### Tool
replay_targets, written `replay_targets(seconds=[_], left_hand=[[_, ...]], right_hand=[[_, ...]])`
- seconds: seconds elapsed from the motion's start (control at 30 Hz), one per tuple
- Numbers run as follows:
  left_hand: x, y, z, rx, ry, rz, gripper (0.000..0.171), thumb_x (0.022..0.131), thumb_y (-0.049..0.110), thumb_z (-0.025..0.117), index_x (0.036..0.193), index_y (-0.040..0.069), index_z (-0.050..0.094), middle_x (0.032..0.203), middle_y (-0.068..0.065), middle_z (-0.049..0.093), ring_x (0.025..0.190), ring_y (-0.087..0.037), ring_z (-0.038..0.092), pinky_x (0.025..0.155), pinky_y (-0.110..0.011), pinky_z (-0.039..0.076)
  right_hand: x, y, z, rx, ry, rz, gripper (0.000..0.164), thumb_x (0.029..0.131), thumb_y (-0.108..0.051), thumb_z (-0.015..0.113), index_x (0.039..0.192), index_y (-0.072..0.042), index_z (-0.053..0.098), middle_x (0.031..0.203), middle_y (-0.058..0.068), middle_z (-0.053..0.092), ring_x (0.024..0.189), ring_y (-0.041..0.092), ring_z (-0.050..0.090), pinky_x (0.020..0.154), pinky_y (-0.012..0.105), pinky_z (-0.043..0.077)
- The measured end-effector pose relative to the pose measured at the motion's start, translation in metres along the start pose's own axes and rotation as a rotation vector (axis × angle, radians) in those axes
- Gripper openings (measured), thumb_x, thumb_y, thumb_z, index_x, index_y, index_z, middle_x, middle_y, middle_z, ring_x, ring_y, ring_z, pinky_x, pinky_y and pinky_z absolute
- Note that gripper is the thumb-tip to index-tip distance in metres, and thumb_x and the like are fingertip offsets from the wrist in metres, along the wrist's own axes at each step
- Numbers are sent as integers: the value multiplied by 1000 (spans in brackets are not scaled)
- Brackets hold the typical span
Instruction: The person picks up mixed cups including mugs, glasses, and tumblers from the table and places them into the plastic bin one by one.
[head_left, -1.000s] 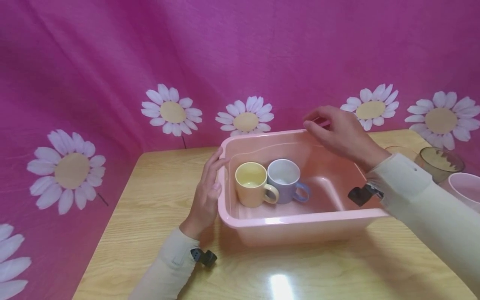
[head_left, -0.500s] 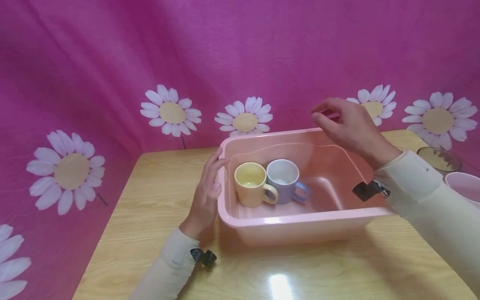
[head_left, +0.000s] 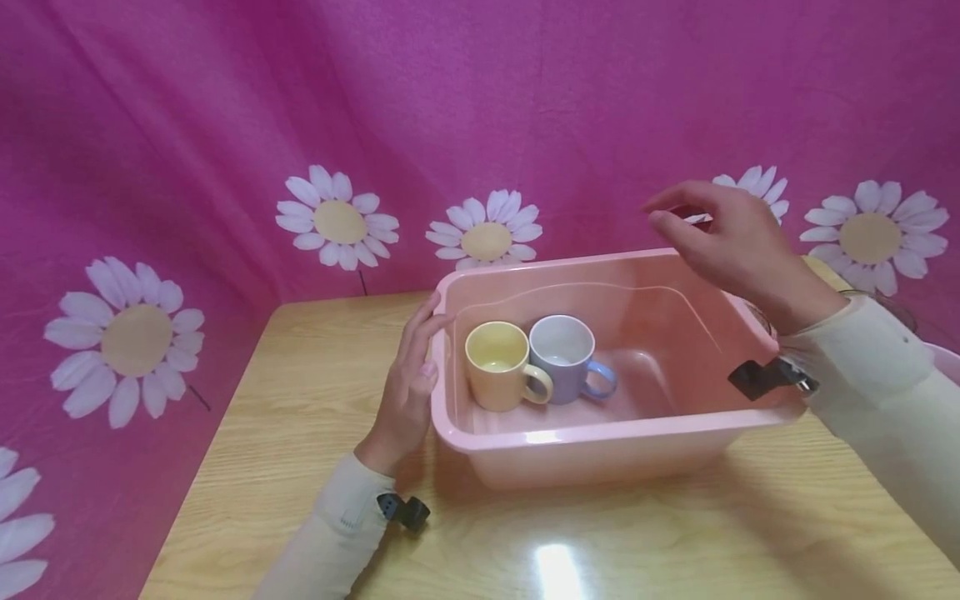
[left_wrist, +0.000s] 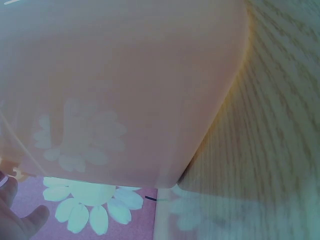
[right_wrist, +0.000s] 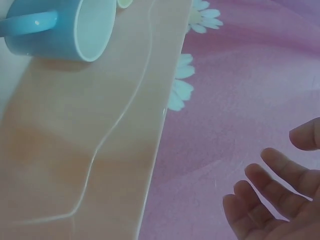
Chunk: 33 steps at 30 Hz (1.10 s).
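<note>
My left hand (head_left: 408, 375) lies along the left rim of a pink plastic basin (head_left: 600, 437), fingers fairly straight against its edge. In the left wrist view, its fingertips (left_wrist: 35, 220) show at the lower left beside the basin's outer wall. Inside the basin, toward the left, a yellow mug (head_left: 491, 379) stands upright beside a lavender-blue mug (head_left: 551, 379), both handles turned right. Over the back right corner hovers my right hand (head_left: 738, 246), holding nothing. Its fingers are loosely bent and spread in the right wrist view, where the blue mug (right_wrist: 55, 30) lies at the upper left.
Wood-grain table (head_left: 300, 433) carries the basin. At the right, a dark-tinted glass (head_left: 892, 310) and a pink cup (head_left: 945, 363) are mostly hidden behind my right sleeve. A magenta cloth (head_left: 450, 100) with white daisies hangs behind the table.
My right hand has moved right and upward, away from the basin's back rim, its sleeve covering more of the cups at the right. The left hand and both mugs have stayed put.
</note>
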<state>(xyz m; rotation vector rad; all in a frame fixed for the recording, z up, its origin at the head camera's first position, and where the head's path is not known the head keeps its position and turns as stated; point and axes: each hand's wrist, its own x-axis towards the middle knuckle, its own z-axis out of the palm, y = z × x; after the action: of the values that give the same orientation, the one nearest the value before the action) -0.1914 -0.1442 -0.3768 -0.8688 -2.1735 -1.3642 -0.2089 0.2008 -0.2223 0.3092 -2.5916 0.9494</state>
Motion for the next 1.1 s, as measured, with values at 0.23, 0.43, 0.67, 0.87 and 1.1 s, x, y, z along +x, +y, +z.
replay_targets(seconds=[0.23, 0.43, 0.67, 0.87, 1.1], left_hand=[[-1, 0, 1, -3, -2, 3, 56, 92, 36, 27, 139, 9, 42, 158, -1, 22, 145, -20, 21, 109, -53, 32], [0, 1, 0, 2, -3, -15, 56, 92, 36, 27, 139, 10, 41, 158, 1, 20, 145, -18, 20, 108, -51, 34], [0, 1, 0, 1, -7, -10, 55, 92, 35, 28, 139, 10, 41, 158, 0, 21, 145, -19, 21, 107, -52, 35], [0, 1, 1, 4, -5, 1, 55, 92, 34, 27, 138, 9, 42, 158, -1, 22, 144, -19, 22, 108, -51, 33], [0, 2, 1, 12, 1, 0, 55, 92, 35, 27, 138, 8, 42, 158, -2, 22, 144, -19, 21, 110, -51, 31]], right_hand=[[-7, 5, -12, 7, -12, 54, 30, 93, -34, 59, 116, -18, 68, 114, 5, 64, 83, -5, 58, 65, 11, 45], [-7, 6, -21, 19, -10, 73, 31, 94, -37, 58, 118, -19, 67, 116, 3, 63, 89, 0, 57, 62, 13, 48], [-11, 9, -30, 11, -19, 110, 36, 94, -40, 57, 123, -20, 64, 116, 1, 61, 91, 4, 56, 64, 13, 47], [-17, 13, -36, 50, -23, 159, 36, 94, -42, 57, 124, -23, 64, 116, -4, 59, 95, 6, 55, 63, 19, 46], [-20, 18, -40, 50, 22, 129, 30, 94, -37, 60, 119, -23, 66, 111, -12, 60, 91, 2, 54, 62, 15, 43]])
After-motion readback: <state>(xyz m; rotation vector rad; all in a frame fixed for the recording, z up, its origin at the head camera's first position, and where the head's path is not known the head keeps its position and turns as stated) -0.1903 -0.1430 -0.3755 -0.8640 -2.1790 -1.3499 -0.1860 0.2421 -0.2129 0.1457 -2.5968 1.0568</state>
